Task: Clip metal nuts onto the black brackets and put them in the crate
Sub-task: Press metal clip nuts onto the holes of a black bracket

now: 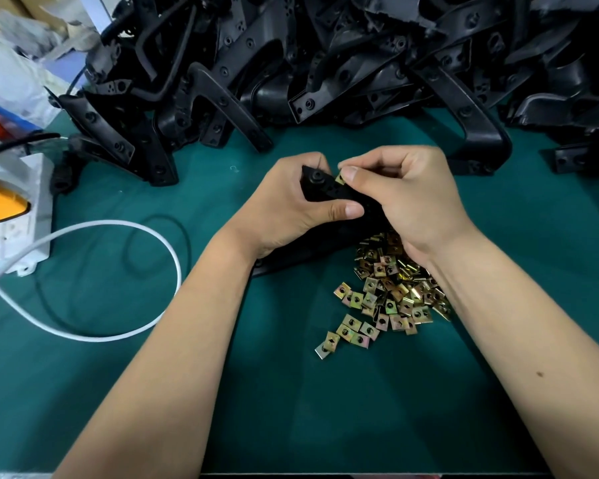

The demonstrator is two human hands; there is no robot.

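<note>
Holding a black bracket (343,198) just above the green tabletop (291,392), the left hand (291,205) wraps its fingers round the far end, and its thumb presses on the top face. The bracket's near end slants down toward the tabletop, under the left wrist. The right hand (405,198) pinches a small gold metal nut (340,178) between thumb and first finger, right at the bracket's upper edge. The nut touches the bracket, next to a round black knob on it. I cannot tell if the nut is pushed all the way on.

A heap of loose metal nuts (391,288) lies on the tabletop just below the right hand and partly under the right wrist. A few nuts sit spread out at the near left side of the heap.

A big pile of black brackets (325,57) fills the far side of the tabletop, all jumbled on top of each other.

On the left sits a white power strip (21,223) with an orange plug (0,200) in it. A white cable (118,281) loops over the tabletop beside it, and a thin black cable (159,243) curls inside the loop. A clear plastic bag (11,81) lies at the far left.
</note>
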